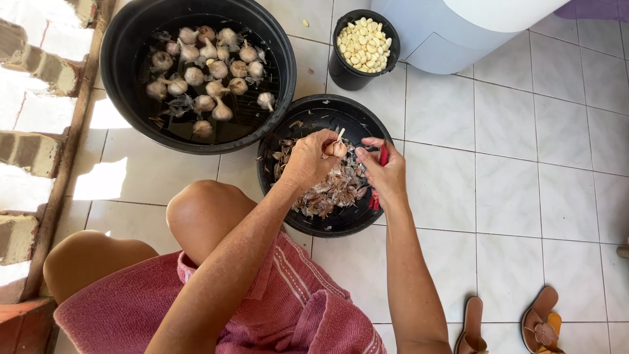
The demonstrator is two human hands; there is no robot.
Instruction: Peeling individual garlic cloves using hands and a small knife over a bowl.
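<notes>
A seated person's left hand [308, 160] closed its grip around a garlic bulb [337, 148], held above a black basin of papery skins [327, 226] on the tiled floor [524, 164]. The bulb's stem pointed up and away, its long axis tilted toward the right hand [386, 174], which sat just beside it, fingers wrapped on a red-handled tool [380, 177]. Whole bulbs filled a larger tub [118, 78]; peeled cloves a small bucket [347, 75].
</notes>
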